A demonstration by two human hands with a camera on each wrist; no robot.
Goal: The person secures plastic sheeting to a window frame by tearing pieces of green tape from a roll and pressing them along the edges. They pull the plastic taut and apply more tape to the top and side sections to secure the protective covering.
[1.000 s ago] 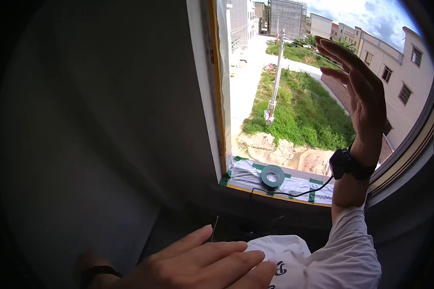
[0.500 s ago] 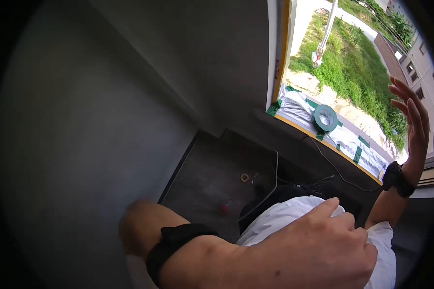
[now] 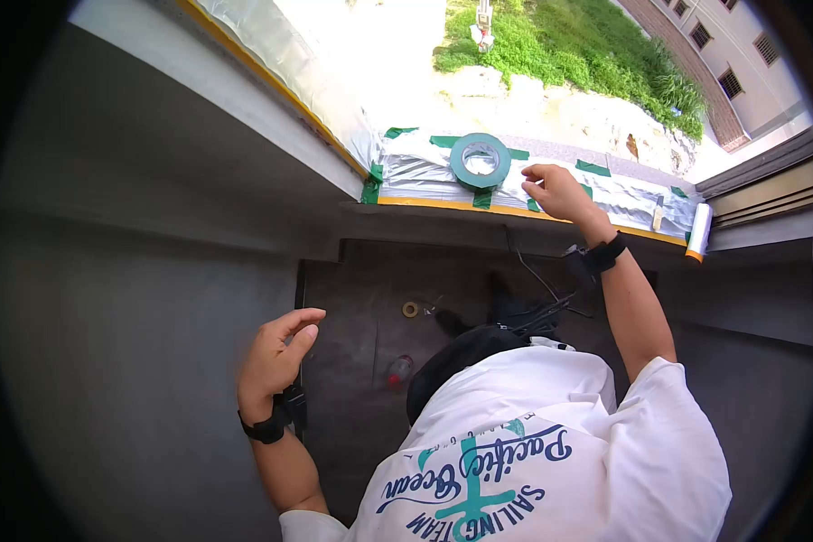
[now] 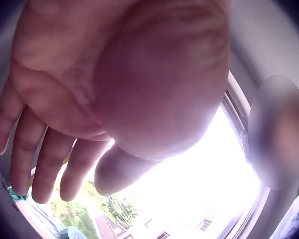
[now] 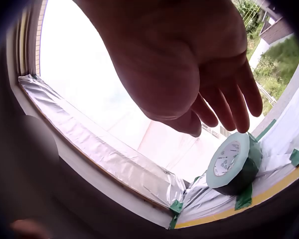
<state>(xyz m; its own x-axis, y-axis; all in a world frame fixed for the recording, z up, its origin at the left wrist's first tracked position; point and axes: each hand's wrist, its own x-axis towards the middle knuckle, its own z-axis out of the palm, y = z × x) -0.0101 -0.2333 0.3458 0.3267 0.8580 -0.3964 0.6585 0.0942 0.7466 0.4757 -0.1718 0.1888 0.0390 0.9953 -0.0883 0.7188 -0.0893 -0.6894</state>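
Observation:
A roll of green tape (image 3: 480, 163) lies on the plastic-covered window sill, its white core (image 5: 227, 158) showing. Just to the right of the roll hovers my right hand (image 3: 560, 193), its fingers loosely bent and holding nothing. In the right wrist view the fingertips come close over the roll's edge. My left hand (image 3: 275, 352) is raised at the left, away from the sill, with nothing in it. Its fingers (image 4: 55, 159) extend loosely in the left wrist view, the thumb apart from them.
Plastic sheeting (image 3: 415, 172) covers the sill, fixed with green tape strips (image 3: 593, 168) and yellow edging. A white roll with an orange end (image 3: 699, 232) stands at the sill's right end. On the floor are a small tan tape roll (image 3: 410, 309), a bottle (image 3: 399, 369) and black cables (image 3: 537, 316).
My right hand has come down from its raised position to beside the green tape roll. The left hand has moved from in front of my chest out to the left. The view has tilted downward.

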